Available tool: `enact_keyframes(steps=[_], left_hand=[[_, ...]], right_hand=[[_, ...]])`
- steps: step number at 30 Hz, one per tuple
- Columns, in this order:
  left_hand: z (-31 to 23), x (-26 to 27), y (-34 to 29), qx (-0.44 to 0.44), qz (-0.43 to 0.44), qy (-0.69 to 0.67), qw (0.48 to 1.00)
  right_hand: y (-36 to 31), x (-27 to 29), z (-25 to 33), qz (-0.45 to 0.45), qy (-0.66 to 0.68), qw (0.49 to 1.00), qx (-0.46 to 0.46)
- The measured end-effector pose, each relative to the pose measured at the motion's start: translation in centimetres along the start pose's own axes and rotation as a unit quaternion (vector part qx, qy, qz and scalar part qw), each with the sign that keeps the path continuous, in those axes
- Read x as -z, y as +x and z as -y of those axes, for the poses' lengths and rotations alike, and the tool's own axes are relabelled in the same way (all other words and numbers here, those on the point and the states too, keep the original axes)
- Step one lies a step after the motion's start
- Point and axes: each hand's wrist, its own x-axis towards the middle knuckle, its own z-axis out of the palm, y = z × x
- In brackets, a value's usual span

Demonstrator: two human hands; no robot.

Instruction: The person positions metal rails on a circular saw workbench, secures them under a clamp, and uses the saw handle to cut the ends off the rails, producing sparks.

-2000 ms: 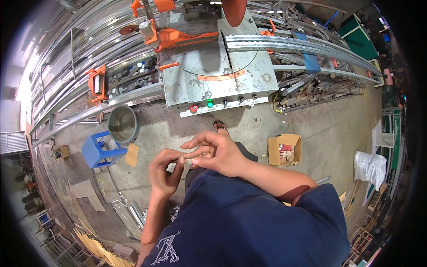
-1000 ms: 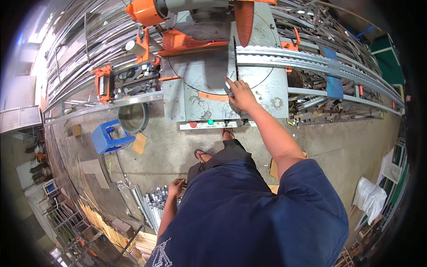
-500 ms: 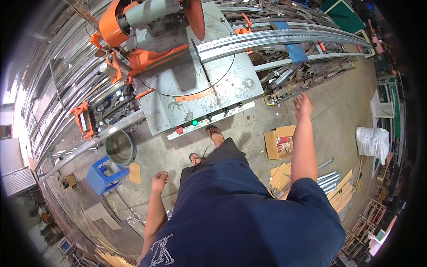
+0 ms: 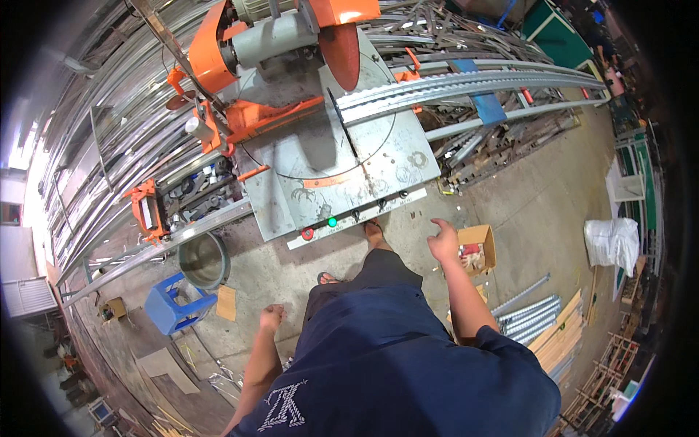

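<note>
My left hand (image 4: 273, 318) hangs at my left side over the concrete floor, its fingers curled in, with nothing visible in them. Ahead on the right, my right hand (image 4: 443, 242) is held out above the floor, empty, its index finger stretched out and the others bent. It is nearest to an open cardboard box (image 4: 486, 244) with red and pale items inside. In front of me stands a cut-off saw with a grey metal table (image 4: 320, 207), orange guards and a reddish round blade (image 4: 342, 58). Along its front edge runs a white control strip (image 4: 393, 199) with red, green and black buttons.
Silvery metal profiles (image 4: 408, 95) lie on the saw's right side. A rail (image 4: 211, 221) extends to the left. Beside it are a grey tub (image 4: 222, 255) and a blue plastic stool (image 4: 164, 309). Metal bars (image 4: 531, 320), wooden strips (image 4: 561, 320) and a white sack (image 4: 611, 242) lie on the right.
My right hand has come down and leftward, from near the table's right corner to beside the cardboard box. The left hand is slightly lower. The saw appears a little further right and lower.
</note>
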Motion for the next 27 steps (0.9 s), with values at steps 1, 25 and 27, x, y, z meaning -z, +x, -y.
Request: enact_keyframes(steps=[1, 25, 27], left_hand=[[-0.1, -0.5, -0.4, 0.001, 0.001, 0.0, 1.0], [6.7, -25.9, -22.0, 0.202, -0.185, -0.174, 0.946], [5.3, -27.1, -23.0, 0.195, -0.22, -0.117, 0.949]], right_hand=[[1.9, 0.3, 2.2, 0.017, 0.031, 0.999, 0.03], [40.8, -5.9, 19.1, 0.155, -0.173, 0.768, 0.596], [40.3, -5.5, 19.3, 0.192, -0.215, 0.775, 0.563]])
